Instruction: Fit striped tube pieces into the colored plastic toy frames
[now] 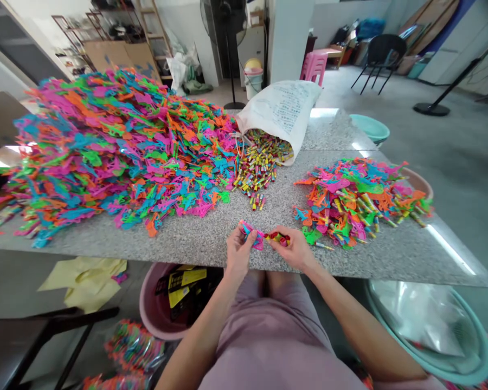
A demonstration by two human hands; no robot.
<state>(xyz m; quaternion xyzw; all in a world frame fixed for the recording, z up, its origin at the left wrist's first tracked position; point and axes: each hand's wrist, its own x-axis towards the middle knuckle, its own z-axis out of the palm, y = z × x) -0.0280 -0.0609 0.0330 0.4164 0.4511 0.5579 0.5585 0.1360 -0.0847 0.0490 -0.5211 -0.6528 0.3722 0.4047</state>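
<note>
Close to the front edge of the stone table, my left hand [239, 246] pinches small pink and blue plastic pieces [252, 234]. My right hand [295, 248] is closed around several small red and yellow tubes [278, 238], with one tube tip meeting the pink piece. Whether that tip is inside the piece I cannot tell. Beyond my hands, loose tubes [257, 168] spill out of a white sack [282, 111]. To the right lies a pile of coloured pieces, many with tubes attached [358, 200].
A large heap of bright plastic pieces [126, 151] covers the left of the granite table [203, 233]. Under its front edge stand a pink tub [146, 303] and a turquoise basin [477, 336]. A floor fan [228, 49] stands behind the table.
</note>
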